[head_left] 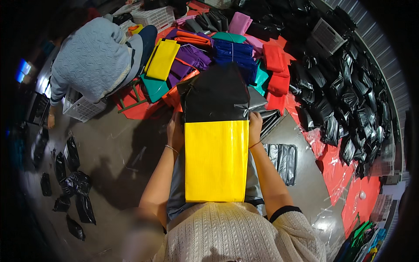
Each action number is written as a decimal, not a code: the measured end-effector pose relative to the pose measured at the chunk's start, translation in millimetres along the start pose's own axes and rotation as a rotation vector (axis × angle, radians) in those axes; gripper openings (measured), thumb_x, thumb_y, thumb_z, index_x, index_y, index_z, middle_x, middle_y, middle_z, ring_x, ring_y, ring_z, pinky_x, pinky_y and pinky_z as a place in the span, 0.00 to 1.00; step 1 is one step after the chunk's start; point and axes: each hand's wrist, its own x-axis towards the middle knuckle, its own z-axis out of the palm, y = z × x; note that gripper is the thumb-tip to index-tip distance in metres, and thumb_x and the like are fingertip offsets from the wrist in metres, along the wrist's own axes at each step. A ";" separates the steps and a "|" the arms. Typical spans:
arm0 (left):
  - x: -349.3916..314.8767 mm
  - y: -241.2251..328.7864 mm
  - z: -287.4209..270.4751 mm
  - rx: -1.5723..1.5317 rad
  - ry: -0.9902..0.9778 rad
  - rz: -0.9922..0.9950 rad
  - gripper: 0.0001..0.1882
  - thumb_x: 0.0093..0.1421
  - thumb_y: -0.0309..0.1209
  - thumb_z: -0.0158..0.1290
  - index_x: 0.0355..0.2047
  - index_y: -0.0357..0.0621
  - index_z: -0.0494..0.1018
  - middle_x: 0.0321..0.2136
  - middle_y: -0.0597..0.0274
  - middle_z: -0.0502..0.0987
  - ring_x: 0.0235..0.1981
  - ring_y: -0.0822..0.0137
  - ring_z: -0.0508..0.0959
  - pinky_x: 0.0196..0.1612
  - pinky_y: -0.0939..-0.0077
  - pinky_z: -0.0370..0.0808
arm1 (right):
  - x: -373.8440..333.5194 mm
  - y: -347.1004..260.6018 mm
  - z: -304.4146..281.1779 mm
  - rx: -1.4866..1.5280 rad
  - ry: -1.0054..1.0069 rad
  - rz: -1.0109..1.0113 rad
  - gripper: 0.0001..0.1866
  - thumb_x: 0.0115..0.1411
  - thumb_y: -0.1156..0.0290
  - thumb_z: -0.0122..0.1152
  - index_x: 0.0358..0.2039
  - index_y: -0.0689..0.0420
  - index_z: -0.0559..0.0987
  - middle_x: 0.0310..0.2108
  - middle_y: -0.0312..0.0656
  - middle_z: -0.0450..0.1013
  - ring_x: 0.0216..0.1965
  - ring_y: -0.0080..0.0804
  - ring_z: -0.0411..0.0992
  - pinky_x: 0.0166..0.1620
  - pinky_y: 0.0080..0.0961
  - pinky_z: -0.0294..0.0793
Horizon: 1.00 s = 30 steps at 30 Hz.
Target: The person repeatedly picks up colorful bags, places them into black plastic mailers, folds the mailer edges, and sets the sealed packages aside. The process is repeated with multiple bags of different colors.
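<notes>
A folded yellow sheet [216, 161] with a woven-looking surface lies lengthwise over my lap. Its far end meets a black plastic bag [216, 96] and seems to pass under the bag's straight edge. My left hand [175, 132] is closed at the left side, where black and yellow meet. On the opposite side my right hand [255, 128] grips the bag's right edge at the same height. The fingers of both hands are partly hidden by the bag and sheet.
Folded sheets in several colours, such as a yellow one [162, 60] and red ones [276, 74], lie ahead. Wrapped black packages [345, 100] are piled at right, others [78, 183] at left. A co-worker [98, 56] bends beside a white crate [83, 108]. Flat black packs [283, 163] lie right of me.
</notes>
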 end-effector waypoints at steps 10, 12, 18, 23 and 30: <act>-107.5 8.6 -40.9 0.150 0.033 0.120 0.16 0.58 0.33 0.52 0.41 0.34 0.77 0.39 0.46 0.80 0.37 0.45 0.80 0.41 0.59 0.76 | -99.4 -19.0 -61.0 -0.108 -0.050 -0.372 0.07 0.40 0.77 0.57 0.22 0.63 0.71 0.27 0.48 0.68 0.34 0.51 0.66 0.42 0.43 0.65; -151.0 11.6 -55.2 0.179 -0.020 0.151 0.14 0.58 0.33 0.52 0.37 0.33 0.77 0.36 0.47 0.80 0.35 0.49 0.80 0.39 0.59 0.75 | -132.4 -19.3 -79.3 -0.015 -0.210 -0.304 0.07 0.38 0.77 0.55 0.22 0.63 0.70 0.27 0.51 0.66 0.34 0.53 0.64 0.41 0.44 0.65; -247.0 50.0 -93.2 0.095 -0.153 0.066 0.24 0.56 0.44 0.55 0.36 0.29 0.75 0.34 0.43 0.79 0.34 0.46 0.79 0.42 0.54 0.72 | -200.5 -18.8 -120.6 0.131 -0.467 -0.320 0.08 0.37 0.77 0.54 0.22 0.64 0.70 0.27 0.49 0.65 0.31 0.52 0.64 0.43 0.43 0.66; -169.2 77.7 -82.7 0.075 0.186 0.362 0.33 0.54 0.47 0.59 0.51 0.30 0.70 0.33 0.43 0.75 0.34 0.44 0.75 0.41 0.53 0.69 | -176.7 -39.7 -108.6 0.153 -0.254 -0.344 0.15 0.48 0.78 0.55 0.38 0.62 0.78 0.37 0.57 0.72 0.38 0.62 0.69 0.43 0.46 0.70; 39.9 103.4 -109.4 0.092 -0.169 -0.157 0.15 0.62 0.25 0.47 0.48 0.34 0.72 0.27 0.34 0.75 0.32 0.36 0.75 0.34 0.47 0.70 | -37.2 -69.3 -103.9 0.439 -0.260 0.181 0.18 0.66 0.69 0.53 0.21 0.66 0.67 0.15 0.37 0.57 0.21 0.24 0.54 0.25 0.30 0.56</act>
